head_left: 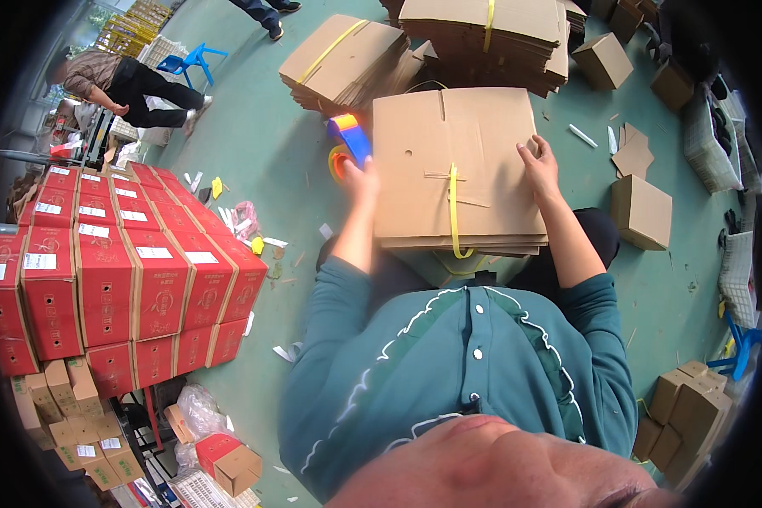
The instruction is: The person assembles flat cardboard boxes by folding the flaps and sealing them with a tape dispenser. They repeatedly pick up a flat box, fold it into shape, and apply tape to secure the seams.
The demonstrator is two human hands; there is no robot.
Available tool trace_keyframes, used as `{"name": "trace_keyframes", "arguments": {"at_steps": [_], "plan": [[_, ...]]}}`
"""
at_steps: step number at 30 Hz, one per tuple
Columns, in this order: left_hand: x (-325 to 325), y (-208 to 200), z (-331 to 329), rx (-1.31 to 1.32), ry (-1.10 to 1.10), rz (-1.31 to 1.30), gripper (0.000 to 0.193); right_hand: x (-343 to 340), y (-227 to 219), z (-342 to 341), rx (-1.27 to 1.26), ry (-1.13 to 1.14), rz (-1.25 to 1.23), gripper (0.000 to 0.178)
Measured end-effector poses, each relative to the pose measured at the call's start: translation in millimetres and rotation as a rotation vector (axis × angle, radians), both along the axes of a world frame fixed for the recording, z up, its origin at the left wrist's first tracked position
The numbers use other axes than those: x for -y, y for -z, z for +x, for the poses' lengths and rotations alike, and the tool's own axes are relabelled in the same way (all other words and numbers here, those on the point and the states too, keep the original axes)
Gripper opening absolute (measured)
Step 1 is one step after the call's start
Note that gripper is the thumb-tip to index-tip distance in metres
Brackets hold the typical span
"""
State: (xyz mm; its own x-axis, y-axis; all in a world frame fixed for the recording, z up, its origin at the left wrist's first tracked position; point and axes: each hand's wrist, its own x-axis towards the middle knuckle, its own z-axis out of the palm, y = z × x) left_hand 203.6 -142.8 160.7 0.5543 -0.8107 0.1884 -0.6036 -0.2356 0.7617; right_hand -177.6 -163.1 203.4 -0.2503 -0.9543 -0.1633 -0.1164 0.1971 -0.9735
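A stack of flattened brown cardboard boxes (415, 195) lies in front of me at the level of my lap. A yellow strap (454, 212) runs over its near edge. My left hand (361, 179), beside the stack's left edge, is closed on a tape dispenser (356, 142) with a blue body and an orange roll. At the right edge of the stack is my right hand (542, 169), its fingers apart and near or touching the top sheet.
Red cartons (106, 288) are piled at the left. More flattened cardboard stacks (339, 63) stand beyond mine. Small closed boxes (642, 212) sit on the green floor at the right, near white baskets (711, 144). Another person (131, 85) stands far left, by a blue stool (196, 63).
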Motion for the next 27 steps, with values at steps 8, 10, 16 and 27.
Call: {"name": "trace_keyframes", "arguments": {"at_steps": [8, 10, 16, 27], "plan": [[-22.8, -13.6, -8.5, -0.578, 0.169, -0.499, 0.045, -9.4, -55.0, 1.9, 0.423, 0.251, -0.121, 0.053], [-34.4, -53.0, -21.3, -0.808, 0.363, -0.628, 0.047, -19.4, -91.4, -4.0, 0.445, 0.119, -0.341, 0.045], [-51.5, -166.7, -26.1, -0.518, 0.352, -0.815, 0.045, -59.4, -164.4, -26.4, 0.303, -0.063, -0.758, 0.043], [-21.9, -214.2, -36.1, -0.674, 0.196, -0.908, 0.041, -81.9, -299.3, -52.5, -0.525, -0.65, -0.297, 0.031]]}}
